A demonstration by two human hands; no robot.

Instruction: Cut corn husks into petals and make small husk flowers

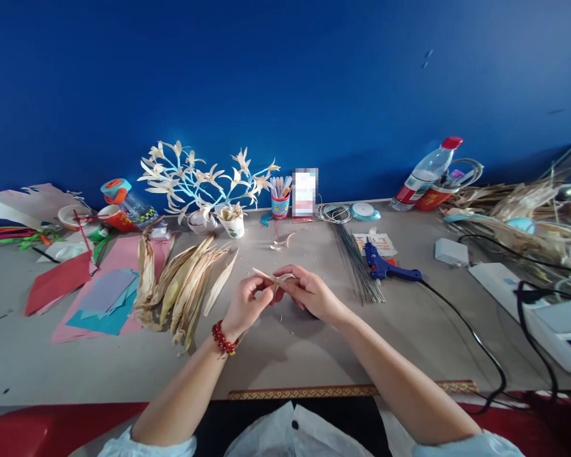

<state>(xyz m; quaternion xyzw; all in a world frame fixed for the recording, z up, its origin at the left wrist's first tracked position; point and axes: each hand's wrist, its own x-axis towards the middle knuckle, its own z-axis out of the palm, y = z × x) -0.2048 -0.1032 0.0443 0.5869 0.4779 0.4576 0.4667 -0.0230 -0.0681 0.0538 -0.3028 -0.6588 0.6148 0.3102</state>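
My left hand (250,303), with a red bead bracelet (224,338) at the wrist, pinches a narrow strip of dried corn husk (265,274). The fingertips of my right hand (314,295) are closed on the same strip, touching my left fingers. Part of the strip is hidden between the fingers. To the left lies a single pale husk piece (222,282), beside a bundle of dried corn husks (190,285). Small husk scraps (283,242) lie on the table beyond my hands.
A blue glue gun (390,265) with a black cord rests right, by thin wire stems (361,270). Husk flowers (209,181) stand in cups at the back. Coloured paper (109,301) lies left; a bottle (426,172) leans at the back right, near a white power strip (523,317).
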